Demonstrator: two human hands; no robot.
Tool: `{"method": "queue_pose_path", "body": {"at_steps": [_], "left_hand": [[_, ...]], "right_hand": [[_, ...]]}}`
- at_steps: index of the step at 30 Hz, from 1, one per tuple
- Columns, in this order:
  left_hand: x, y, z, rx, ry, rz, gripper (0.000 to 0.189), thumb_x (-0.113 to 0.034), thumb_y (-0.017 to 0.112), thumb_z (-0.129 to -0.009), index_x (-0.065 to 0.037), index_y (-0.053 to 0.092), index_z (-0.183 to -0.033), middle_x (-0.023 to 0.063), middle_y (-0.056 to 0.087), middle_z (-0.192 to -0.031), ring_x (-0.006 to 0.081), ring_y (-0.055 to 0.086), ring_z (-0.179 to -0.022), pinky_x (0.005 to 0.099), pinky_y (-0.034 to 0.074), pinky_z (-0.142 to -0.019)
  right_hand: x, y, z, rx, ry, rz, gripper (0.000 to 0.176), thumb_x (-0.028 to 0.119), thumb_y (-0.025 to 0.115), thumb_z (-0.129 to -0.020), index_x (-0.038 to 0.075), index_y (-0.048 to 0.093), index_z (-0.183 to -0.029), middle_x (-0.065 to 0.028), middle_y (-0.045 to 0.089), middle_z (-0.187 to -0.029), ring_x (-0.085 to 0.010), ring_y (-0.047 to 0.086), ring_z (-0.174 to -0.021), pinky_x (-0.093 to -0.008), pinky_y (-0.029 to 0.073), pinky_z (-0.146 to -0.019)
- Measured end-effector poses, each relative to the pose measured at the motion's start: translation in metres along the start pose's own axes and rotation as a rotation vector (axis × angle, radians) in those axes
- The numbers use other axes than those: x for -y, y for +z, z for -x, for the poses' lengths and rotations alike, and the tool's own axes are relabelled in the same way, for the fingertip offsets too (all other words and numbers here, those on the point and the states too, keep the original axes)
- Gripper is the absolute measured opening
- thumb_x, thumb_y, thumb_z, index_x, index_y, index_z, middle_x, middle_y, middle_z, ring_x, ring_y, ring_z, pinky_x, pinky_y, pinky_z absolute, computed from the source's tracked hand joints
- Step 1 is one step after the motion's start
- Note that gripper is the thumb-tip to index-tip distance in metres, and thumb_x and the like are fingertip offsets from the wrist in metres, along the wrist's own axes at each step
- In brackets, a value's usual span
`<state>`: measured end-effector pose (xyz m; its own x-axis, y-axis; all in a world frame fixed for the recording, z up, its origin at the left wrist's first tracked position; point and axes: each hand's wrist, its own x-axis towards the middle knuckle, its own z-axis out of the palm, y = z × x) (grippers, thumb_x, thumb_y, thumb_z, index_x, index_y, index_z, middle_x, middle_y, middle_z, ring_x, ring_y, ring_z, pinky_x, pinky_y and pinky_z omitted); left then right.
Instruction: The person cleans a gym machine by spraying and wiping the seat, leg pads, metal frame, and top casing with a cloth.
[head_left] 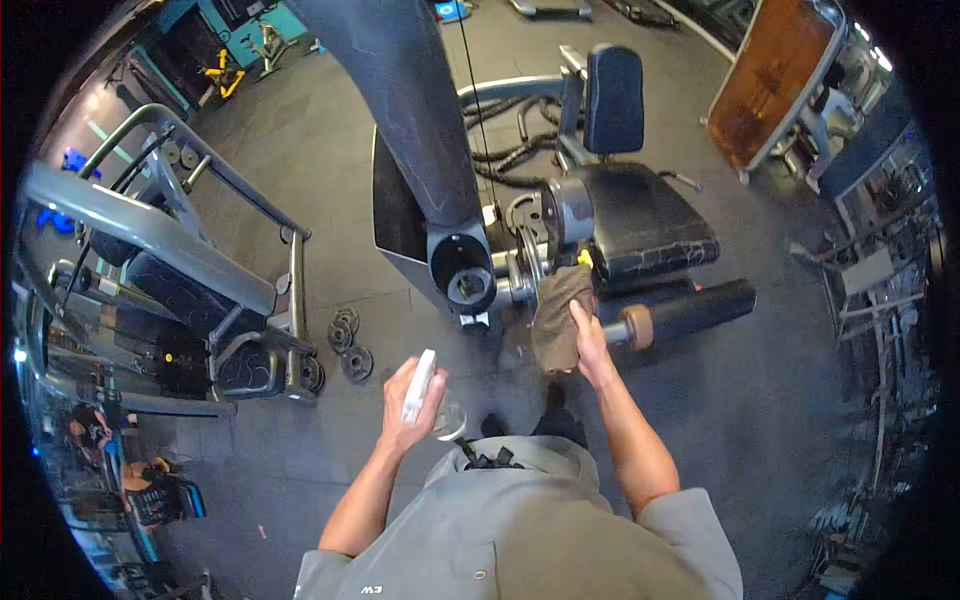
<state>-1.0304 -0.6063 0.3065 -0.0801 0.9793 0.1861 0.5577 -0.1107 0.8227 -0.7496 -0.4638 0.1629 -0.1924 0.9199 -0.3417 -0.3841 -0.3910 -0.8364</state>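
Note:
My left hand [398,408] is closed around a spray bottle [419,384] with a white trigger head, its clear body partly showing beside my fingers. A bunched brown cloth [556,325] is gripped in my right hand [590,345], the thumb on top. The cloth hangs right at the pivot and lever of a seated leg machine, overlapping its metal parts in this view. Just right of that hand lies the machine's black roller pad [700,310] with a tan collar [637,327]. Above it are the cracked black seat [645,225] and the upright backrest [614,100].
A thick dark frame post [405,110] rises in front of me. Several weight plates [356,363] lie on the floor to the left, beside another grey-framed machine [150,235]. Battle ropes [515,150] are heaped behind the seat. Two people [150,490] are at the far lower left.

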Motion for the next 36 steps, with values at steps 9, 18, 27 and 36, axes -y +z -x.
{"method": "queue_pose_path", "body": {"at_steps": [9,18,27,36], "left_hand": [[-0.083,-0.026,-0.102,-0.222,0.322,-0.002,0.017,-0.013,0.063,-0.093,0.003,0.065,-0.088,0.0160,0.058,-0.077,0.0329,0.059,-0.068,0.0412,0.047,-0.063],[-0.155,-0.078,-0.161,-0.435,0.250,0.013,0.033,-0.029,0.059,-0.098,0.001,0.070,-0.089,0.0052,0.062,-0.074,0.0121,0.058,-0.070,0.0297,0.047,-0.064],[-0.215,-0.155,-0.230,-0.607,0.364,0.054,0.038,-0.036,0.059,-0.096,-0.002,0.074,-0.086,0.0020,0.064,-0.069,0.0106,0.055,-0.066,0.0295,0.045,-0.062],[-0.270,-0.224,-0.270,-0.538,0.387,0.063,0.030,-0.030,0.058,-0.096,-0.005,0.068,-0.107,0.0037,0.066,-0.086,0.0133,0.058,-0.081,0.0305,0.047,-0.074]], "right_hand": [[0.061,0.049,0.029,0.054,-0.189,-0.209,0.050,0.036,0.052,-0.105,0.000,0.049,-0.140,-0.0117,0.058,-0.137,-0.0235,0.056,-0.124,-0.0394,0.045,-0.107],[0.132,0.053,0.047,-0.026,-0.252,-0.075,0.052,0.035,0.050,-0.105,-0.002,0.045,-0.142,-0.0144,0.056,-0.136,-0.0245,0.056,-0.123,-0.0395,0.045,-0.106],[0.153,0.037,0.033,0.074,-0.341,-0.064,0.051,0.034,0.046,-0.107,0.000,0.041,-0.144,-0.0143,0.052,-0.140,-0.0263,0.054,-0.126,-0.0423,0.044,-0.107],[0.163,0.030,0.035,0.031,-0.333,-0.070,0.057,0.037,0.046,-0.106,-0.002,0.039,-0.146,-0.0155,0.052,-0.140,-0.0280,0.054,-0.126,-0.0417,0.044,-0.107]]}}
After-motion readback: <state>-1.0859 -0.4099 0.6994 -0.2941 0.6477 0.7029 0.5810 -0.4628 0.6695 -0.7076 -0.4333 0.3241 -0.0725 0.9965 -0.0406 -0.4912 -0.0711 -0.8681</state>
